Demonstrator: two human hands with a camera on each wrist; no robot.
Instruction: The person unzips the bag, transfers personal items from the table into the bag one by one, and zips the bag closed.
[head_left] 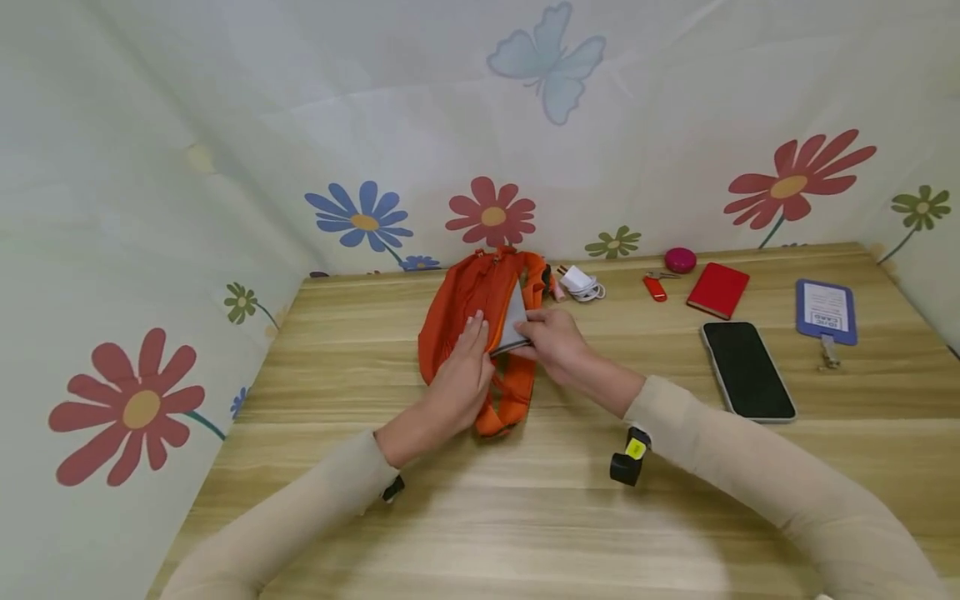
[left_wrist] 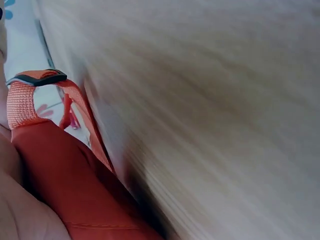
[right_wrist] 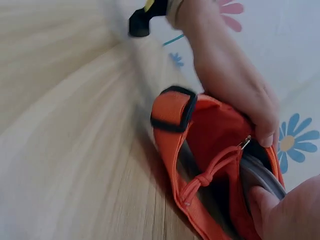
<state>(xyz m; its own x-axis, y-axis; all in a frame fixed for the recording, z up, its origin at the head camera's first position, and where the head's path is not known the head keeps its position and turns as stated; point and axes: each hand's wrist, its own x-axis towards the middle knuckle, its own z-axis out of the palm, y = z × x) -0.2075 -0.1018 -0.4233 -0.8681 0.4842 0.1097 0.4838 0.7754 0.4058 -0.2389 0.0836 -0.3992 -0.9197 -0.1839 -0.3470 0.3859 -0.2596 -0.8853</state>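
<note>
The orange bag sits at the far middle of the wooden table, its zipped opening turned to the right, with a flat grey item partly inside that opening. The left hand lies on the bag's near side, fingers nearly straight and together, pressing the cloth beside the opening without visibly curling round it. The right hand is closed in a pinch, thumb and fingers on the right-hand edge of the grey item. So much of this item is hidden by cloth that I cannot tell quite what it is, but it looks thin, fairly stiff and light, best held by that outer edge with the flat face lined up to the opening. The bag looks light and soft, likely to fold or slide if pushed; its fabric beside the zip gives the steadiest hold, whereas the loose strap with its black buckle would swing. To the right lie a white charger, a red notebook and a phone.
</note>
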